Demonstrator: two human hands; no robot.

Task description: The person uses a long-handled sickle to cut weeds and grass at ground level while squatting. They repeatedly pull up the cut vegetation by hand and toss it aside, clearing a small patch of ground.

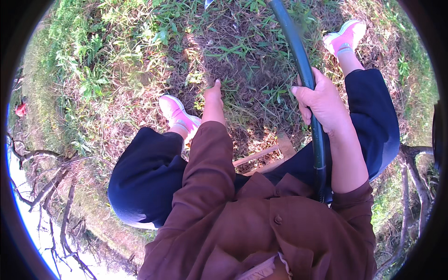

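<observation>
My right hand [320, 101] grips a dark green curved pole [297, 49], thumb and fingers wrapped around it. From the top edge of the view the pole bends down past my wrist to my lap, where its lower end is lost against the dark trousers. My left hand [213, 91] hangs low over the grass between my feet. Only its back and thumb show, so whether it holds anything is hidden. Near it is one pink shoe [176, 112]. A wooden frame [260, 155] of thin slats shows between my spread thighs.
Grass and weeds [94, 80] mixed with dry straw cover the ground. Bare branches [52, 182] spread at the left, and another branch [416, 171] stands at the right. A small red thing [21, 109] lies far left. A blue-white tip [208, 3] pokes in at the top.
</observation>
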